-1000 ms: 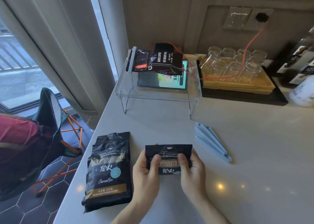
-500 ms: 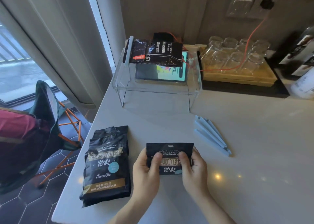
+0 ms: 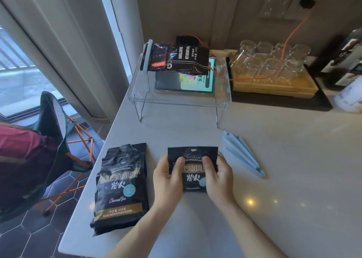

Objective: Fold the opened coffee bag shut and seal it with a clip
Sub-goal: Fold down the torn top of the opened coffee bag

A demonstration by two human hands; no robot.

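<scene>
Surface: pale, glossy counter (image 3: 284, 179) is being lit by small ceiling reflections; dark hexagonal floor tiles are being seen below its left edge.
Coffee bags, count: three are being counted: one held bag (image 3: 193, 169), one full bag (image 3: 120, 187) lying flat just left of the hands, one clipped bag (image 3: 180, 59) lying on the stand.
Held bag: black, crinkled foil with gold and white print is being held above the counter's near edge, its top flat and straight; compared with half a second ago more of its lower print is being shown beneath the thumbs.
Left hand (image 3: 168, 181): the bag's left edge is being pinched, thumb on the front and fingers behind.
Right hand (image 3: 219, 177): the right edge is being pinched the same way, the grip closed on the bag.
Clips (image 3: 242, 156): long, slim, pale blue plastic sticks are being seen lying side by side to the right of the hands, apart from them; at least three are being made out, the exact number cannot be told.
Stand (image 3: 180, 105): one clear acrylic riser is being used to carry a lit screen and the clipped bag.
Glasses (image 3: 270, 62): several clear tumblers are being kept upside down on a wooden tray; the count cannot be told.
Chair (image 3: 58, 140): one folding chair with orange legs is being seen at left.
</scene>
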